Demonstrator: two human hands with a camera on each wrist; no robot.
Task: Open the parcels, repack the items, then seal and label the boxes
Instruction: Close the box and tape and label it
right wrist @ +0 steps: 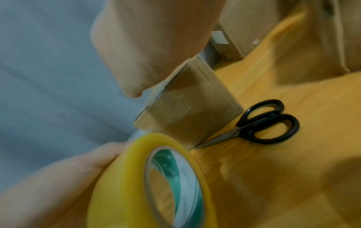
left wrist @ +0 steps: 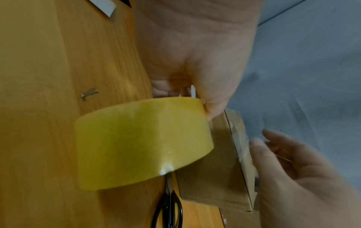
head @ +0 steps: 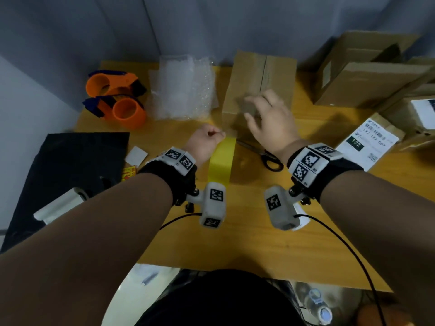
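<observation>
A closed cardboard box stands at the middle back of the wooden table. My left hand grips a yellow roll of packing tape just in front of the box's near left corner; the left wrist view shows the fingers curled into the roll. My right hand is over the box's near top edge with its fingers spread, and it is blurred. Glossy tape shows along the top edge of the box. Black-handled scissors lie on the table against the box's front right.
Two orange tape dispensers and a heap of bubble wrap lie at the back left. A black bag covers the left side. Stacked cardboard boxes and a labelled parcel fill the right.
</observation>
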